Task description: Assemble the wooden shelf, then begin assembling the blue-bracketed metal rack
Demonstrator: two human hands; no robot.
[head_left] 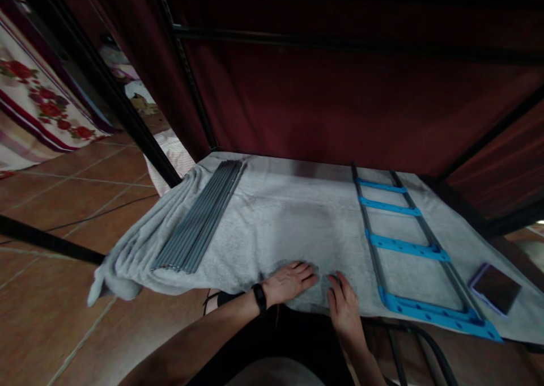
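Note:
My left hand (291, 281), with a black band on the wrist, lies flat on the grey cloth (293, 216) near its front edge, fingers stretched out. Close by on the right, my right hand (343, 300) rests at the same edge with fingers slightly bent and apart. Neither hand holds anything that I can see. To the left, a row of grey rods (199, 219) lies side by side on the cloth. On the right is a ladder-like frame (408, 247) of dark rods joined by several blue crosspieces; it lies flat, apart from my right hand.
A phone-like device (495, 288) with a dark screen lies right of the frame. Black metal posts (140, 131) and a dark red curtain (340, 102) bound the surface. A dark tubular metal piece (425, 340) stands below the front edge. Tiled floor (76, 204) shows at left.

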